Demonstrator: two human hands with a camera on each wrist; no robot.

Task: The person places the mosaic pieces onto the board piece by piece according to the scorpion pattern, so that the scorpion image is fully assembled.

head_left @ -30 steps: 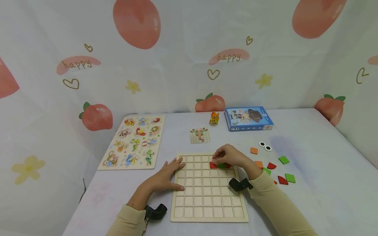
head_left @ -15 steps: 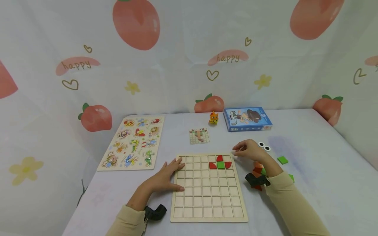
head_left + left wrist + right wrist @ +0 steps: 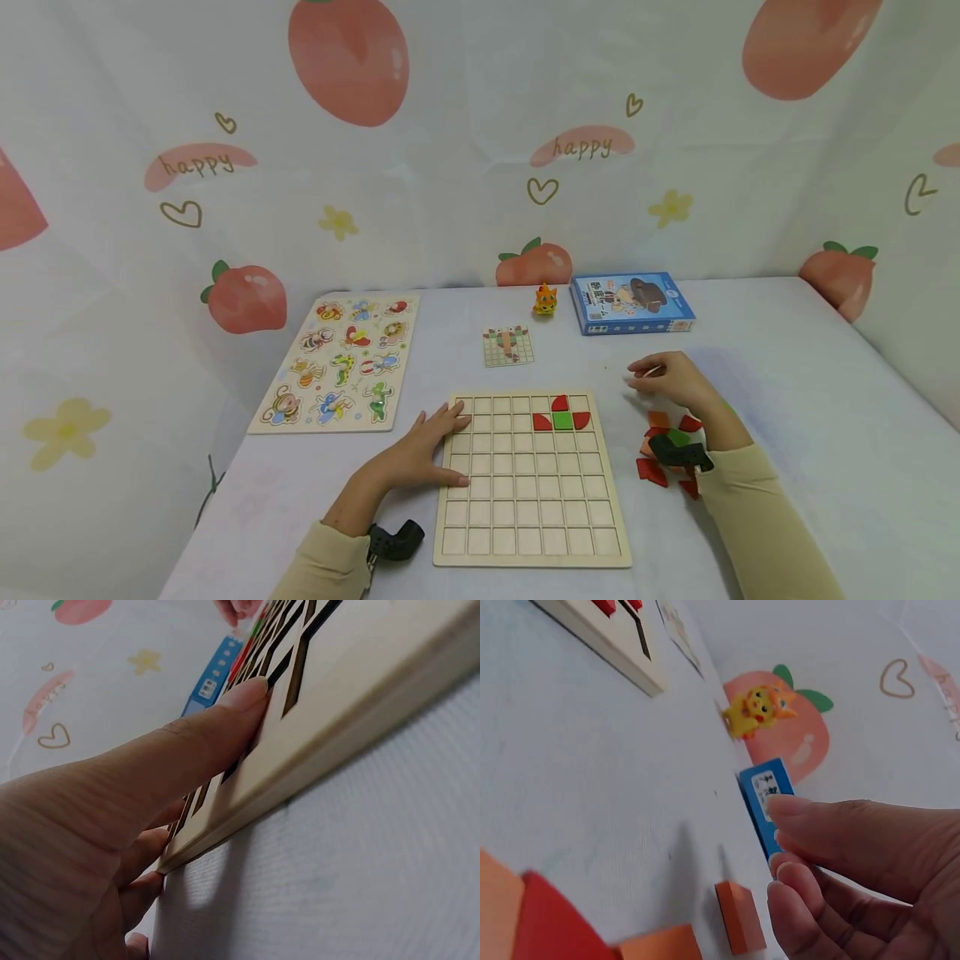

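Observation:
My left hand (image 3: 423, 450) rests on the left edge of a wooden grid board (image 3: 528, 542), fingers spread and thumb (image 3: 244, 694) lying over the rim. In the board's upper right cells sit a green square tile (image 3: 562, 421) and three red quarter-circle tiles (image 3: 560, 403) around it. My right hand (image 3: 671, 379) hovers to the right of the board, its fingers loosely curled with thumb and forefinger close together. Nothing shows between those fingertips in the right wrist view. An orange square tile (image 3: 740, 917) lies on the table just below them.
Loose red (image 3: 651, 472), orange (image 3: 658, 419) and green tiles (image 3: 678, 437) lie beneath my right wrist. A pattern card (image 3: 507, 345), a small orange toy figure (image 3: 545, 300) and a blue box (image 3: 633, 303) stand behind the board. At left is an insect puzzle board (image 3: 337, 362).
My right hand has left the board's upper right cells and moved right, over the loose tiles. The red and green tiles it covered now show. My left hand has stayed put.

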